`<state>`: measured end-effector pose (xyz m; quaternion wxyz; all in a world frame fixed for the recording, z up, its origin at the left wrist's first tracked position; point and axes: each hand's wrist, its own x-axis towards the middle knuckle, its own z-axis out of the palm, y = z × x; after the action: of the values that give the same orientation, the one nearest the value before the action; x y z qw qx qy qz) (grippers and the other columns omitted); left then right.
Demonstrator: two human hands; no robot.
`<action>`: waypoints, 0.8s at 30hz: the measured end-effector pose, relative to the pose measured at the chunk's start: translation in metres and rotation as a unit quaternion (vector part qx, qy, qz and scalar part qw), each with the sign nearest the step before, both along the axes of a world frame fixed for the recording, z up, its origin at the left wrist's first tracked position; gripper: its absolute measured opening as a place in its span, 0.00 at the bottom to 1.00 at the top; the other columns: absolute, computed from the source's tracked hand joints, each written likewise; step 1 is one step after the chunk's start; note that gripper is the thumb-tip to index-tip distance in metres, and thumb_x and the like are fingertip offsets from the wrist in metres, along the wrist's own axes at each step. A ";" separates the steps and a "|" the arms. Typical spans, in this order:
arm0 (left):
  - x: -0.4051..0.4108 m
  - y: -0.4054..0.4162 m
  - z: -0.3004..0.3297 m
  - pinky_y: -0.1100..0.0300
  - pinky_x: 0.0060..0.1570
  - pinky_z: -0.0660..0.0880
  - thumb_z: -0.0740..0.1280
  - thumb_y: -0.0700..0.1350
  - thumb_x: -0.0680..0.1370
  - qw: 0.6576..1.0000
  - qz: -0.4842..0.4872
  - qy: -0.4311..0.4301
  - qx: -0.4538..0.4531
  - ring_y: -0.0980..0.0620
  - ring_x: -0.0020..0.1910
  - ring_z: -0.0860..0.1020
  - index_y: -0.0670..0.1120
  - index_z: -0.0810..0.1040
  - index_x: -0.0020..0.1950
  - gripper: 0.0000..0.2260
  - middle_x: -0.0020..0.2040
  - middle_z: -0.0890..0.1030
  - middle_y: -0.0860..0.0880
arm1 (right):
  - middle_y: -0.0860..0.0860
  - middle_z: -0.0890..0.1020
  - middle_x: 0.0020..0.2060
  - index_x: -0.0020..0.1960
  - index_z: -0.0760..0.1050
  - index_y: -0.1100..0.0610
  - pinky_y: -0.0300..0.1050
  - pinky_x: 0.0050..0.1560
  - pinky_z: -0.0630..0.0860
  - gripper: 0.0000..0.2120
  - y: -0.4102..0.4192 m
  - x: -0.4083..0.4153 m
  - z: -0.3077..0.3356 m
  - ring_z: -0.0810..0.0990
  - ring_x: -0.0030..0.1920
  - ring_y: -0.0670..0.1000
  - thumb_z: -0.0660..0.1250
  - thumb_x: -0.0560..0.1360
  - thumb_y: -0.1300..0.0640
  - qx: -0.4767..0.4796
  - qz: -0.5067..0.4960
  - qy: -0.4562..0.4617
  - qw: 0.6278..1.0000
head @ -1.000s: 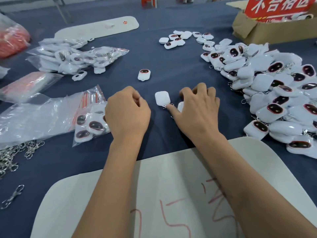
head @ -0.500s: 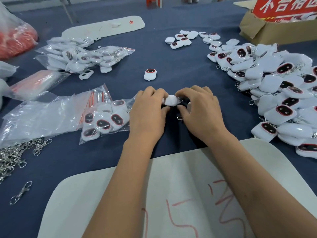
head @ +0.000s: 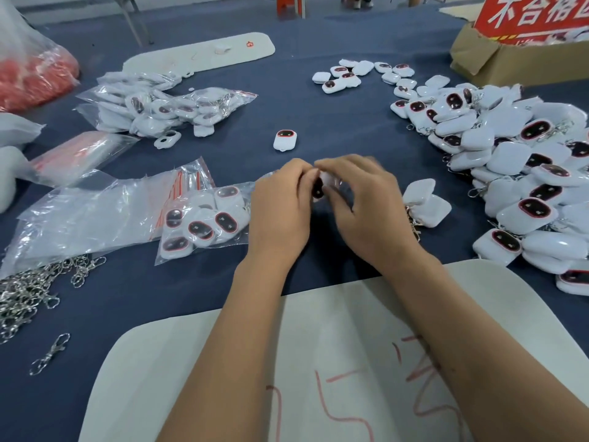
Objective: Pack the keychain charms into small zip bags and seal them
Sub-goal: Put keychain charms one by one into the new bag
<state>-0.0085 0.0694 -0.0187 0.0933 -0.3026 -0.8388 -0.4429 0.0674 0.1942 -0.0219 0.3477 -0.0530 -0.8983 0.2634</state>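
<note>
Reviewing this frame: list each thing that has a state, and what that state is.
left hand: curled, pinching the held charm
right hand: curled on the held charm, blurred
held charm: between both hands, mostly hidden
zip bag: holds several charms, seal unclear
lone charm: face up
cardboard box: open

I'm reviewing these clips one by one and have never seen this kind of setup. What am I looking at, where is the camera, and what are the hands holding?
There is no machine: a person wears a camera on the head, looking forward and down at their own bare arms. The left hand and right hand meet over a blue table and together grip a small white charm; the blur hides finer detail. A big pile of loose charms lies to the right. To the left are a clear zip bag partly filled with charms and metal clasps. A white board with red marks is nearest the person.
</note>
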 end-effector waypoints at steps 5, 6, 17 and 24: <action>-0.002 -0.004 0.005 0.52 0.40 0.78 0.68 0.48 0.83 0.986 0.066 -0.071 0.133 0.53 0.33 0.81 0.46 0.78 0.47 0.07 0.35 0.83 0.52 | 0.50 0.85 0.38 0.57 0.82 0.58 0.48 0.40 0.83 0.08 -0.002 -0.001 -0.002 0.84 0.35 0.51 0.73 0.78 0.63 -0.283 0.096 -0.043 0.953; -0.004 -0.004 0.005 0.50 0.39 0.79 0.68 0.48 0.83 0.981 0.067 -0.101 0.149 0.51 0.32 0.81 0.45 0.78 0.47 0.08 0.36 0.83 0.50 | 0.52 0.85 0.36 0.59 0.82 0.58 0.47 0.36 0.82 0.09 -0.001 0.000 -0.001 0.84 0.33 0.52 0.72 0.79 0.64 -0.354 0.130 -0.059 0.924; -0.012 -0.016 0.009 0.67 0.36 0.78 0.69 0.38 0.82 0.922 -0.025 -0.317 0.221 0.55 0.33 0.84 0.40 0.84 0.53 0.05 0.40 0.87 0.46 | 0.57 0.80 0.32 0.66 0.76 0.59 0.42 0.24 0.75 0.14 0.011 -0.003 -0.001 0.80 0.26 0.53 0.70 0.81 0.62 -0.516 0.182 -0.084 0.833; -0.013 -0.014 0.008 0.68 0.35 0.77 0.68 0.39 0.82 0.924 -0.021 -0.321 0.208 0.57 0.30 0.82 0.39 0.84 0.52 0.05 0.39 0.87 0.47 | 0.59 0.82 0.35 0.68 0.77 0.60 0.42 0.25 0.76 0.14 0.012 -0.002 0.000 0.81 0.27 0.54 0.67 0.83 0.63 -0.516 0.215 -0.102 0.823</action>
<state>-0.0215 0.0553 -0.0109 -0.1290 -0.1359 -0.7062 -0.6828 0.0654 0.2061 -0.0218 0.1110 -0.0570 -0.6499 0.7497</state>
